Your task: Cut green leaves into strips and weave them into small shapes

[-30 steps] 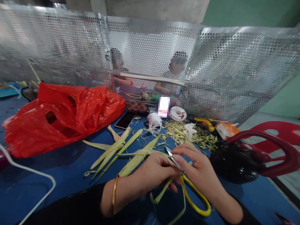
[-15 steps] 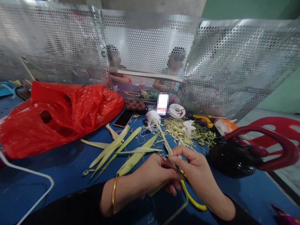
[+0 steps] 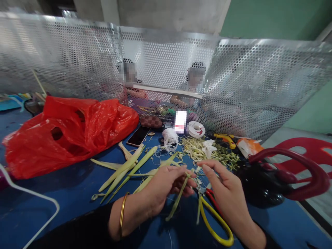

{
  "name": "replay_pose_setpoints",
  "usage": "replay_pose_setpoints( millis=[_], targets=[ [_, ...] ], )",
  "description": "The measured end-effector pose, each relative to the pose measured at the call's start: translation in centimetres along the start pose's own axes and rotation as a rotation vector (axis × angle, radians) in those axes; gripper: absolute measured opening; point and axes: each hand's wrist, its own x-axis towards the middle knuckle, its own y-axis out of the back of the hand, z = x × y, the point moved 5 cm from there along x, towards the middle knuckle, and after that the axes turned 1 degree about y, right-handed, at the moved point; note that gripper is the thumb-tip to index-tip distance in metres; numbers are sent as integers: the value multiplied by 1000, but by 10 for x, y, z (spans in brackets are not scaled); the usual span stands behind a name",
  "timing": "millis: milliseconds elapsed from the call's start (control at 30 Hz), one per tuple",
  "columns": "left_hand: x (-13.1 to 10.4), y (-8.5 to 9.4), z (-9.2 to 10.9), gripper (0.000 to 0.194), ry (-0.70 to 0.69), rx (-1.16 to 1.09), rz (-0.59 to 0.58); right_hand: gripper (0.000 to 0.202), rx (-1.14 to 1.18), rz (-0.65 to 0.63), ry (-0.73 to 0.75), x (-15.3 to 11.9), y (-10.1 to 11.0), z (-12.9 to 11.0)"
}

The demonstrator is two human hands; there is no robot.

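Left hand (image 3: 166,181) pinches the top end of a thin pale-green leaf strip (image 3: 177,200); strip's long axis runs down toward the near edge of the blue table (image 3: 64,193). Right hand (image 3: 223,186), just right of it, half-curled, appears empty. Yellow-handled scissors (image 3: 212,221) lie beneath the right hand, nearer it.

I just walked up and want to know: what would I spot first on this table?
Probably the big crumpled red plastic bag at the left of the blue table. Near the middle, the left hand pinches a thin green leaf strip, with yellow-handled scissors under the right hand. A shiny perforated metal screen stands behind.
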Motion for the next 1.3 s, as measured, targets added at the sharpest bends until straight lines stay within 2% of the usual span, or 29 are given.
replay_pose_setpoints(
  millis=[100, 233, 333, 467, 667, 833, 933, 1000, 1033, 1100, 1167, 1200, 1233, 1300],
  targets=[
    [0, 7, 13, 40, -67, -43, 23, 29, -54, -82, -40, 2, 2, 3],
    [-1, 7, 17, 26, -98, -65, 74, 28, 17, -340, -88, -1, -17, 6],
    [-1, 5, 14, 20, -106, -84, 94, 25, 92, -420, -95, -4, -26, 7],
    [2, 6, 12, 17, -107, -74, 105, 24, 68, -415, -97, -5, -26, 8],
    [4, 12, 11, 19, -166, 5, 150, 29, -11, -294, 8, -5, -20, 3],
    [2, 9, 12, 25, -133, -39, 80, 33, -56, -340, -13, -4, -18, 4],
    [-1, 5, 13, 23, -106, 62, 53, 24, -99, -160, 10, -1, -4, 5],
    [-4, -4, 8, 21, -29, 154, -40, 21, -108, -78, 68, 0, 2, 2],
    [-6, -9, 4, 20, 19, 199, -99, 21, -97, -104, 91, 0, 0, 1],
    [-12, -19, -6, 17, 119, 281, -197, 27, -38, -266, 96, -3, -12, -1],
    [-15, -26, -17, 13, 203, 360, -247, 32, 53, -455, 35, -8, -26, -3],
    [-16, -27, -22, 12, 232, 392, -255, 30, 98, -503, -6, -10, -30, -4],
    [-15, -27, -27, 12, 253, 418, -251, 25, 135, -509, -39, -12, -32, -5],
    [-11, -24, -33, 12, 259, 428, -226, 13, 163, -417, -33, -12, -28, -10]
  ],
)
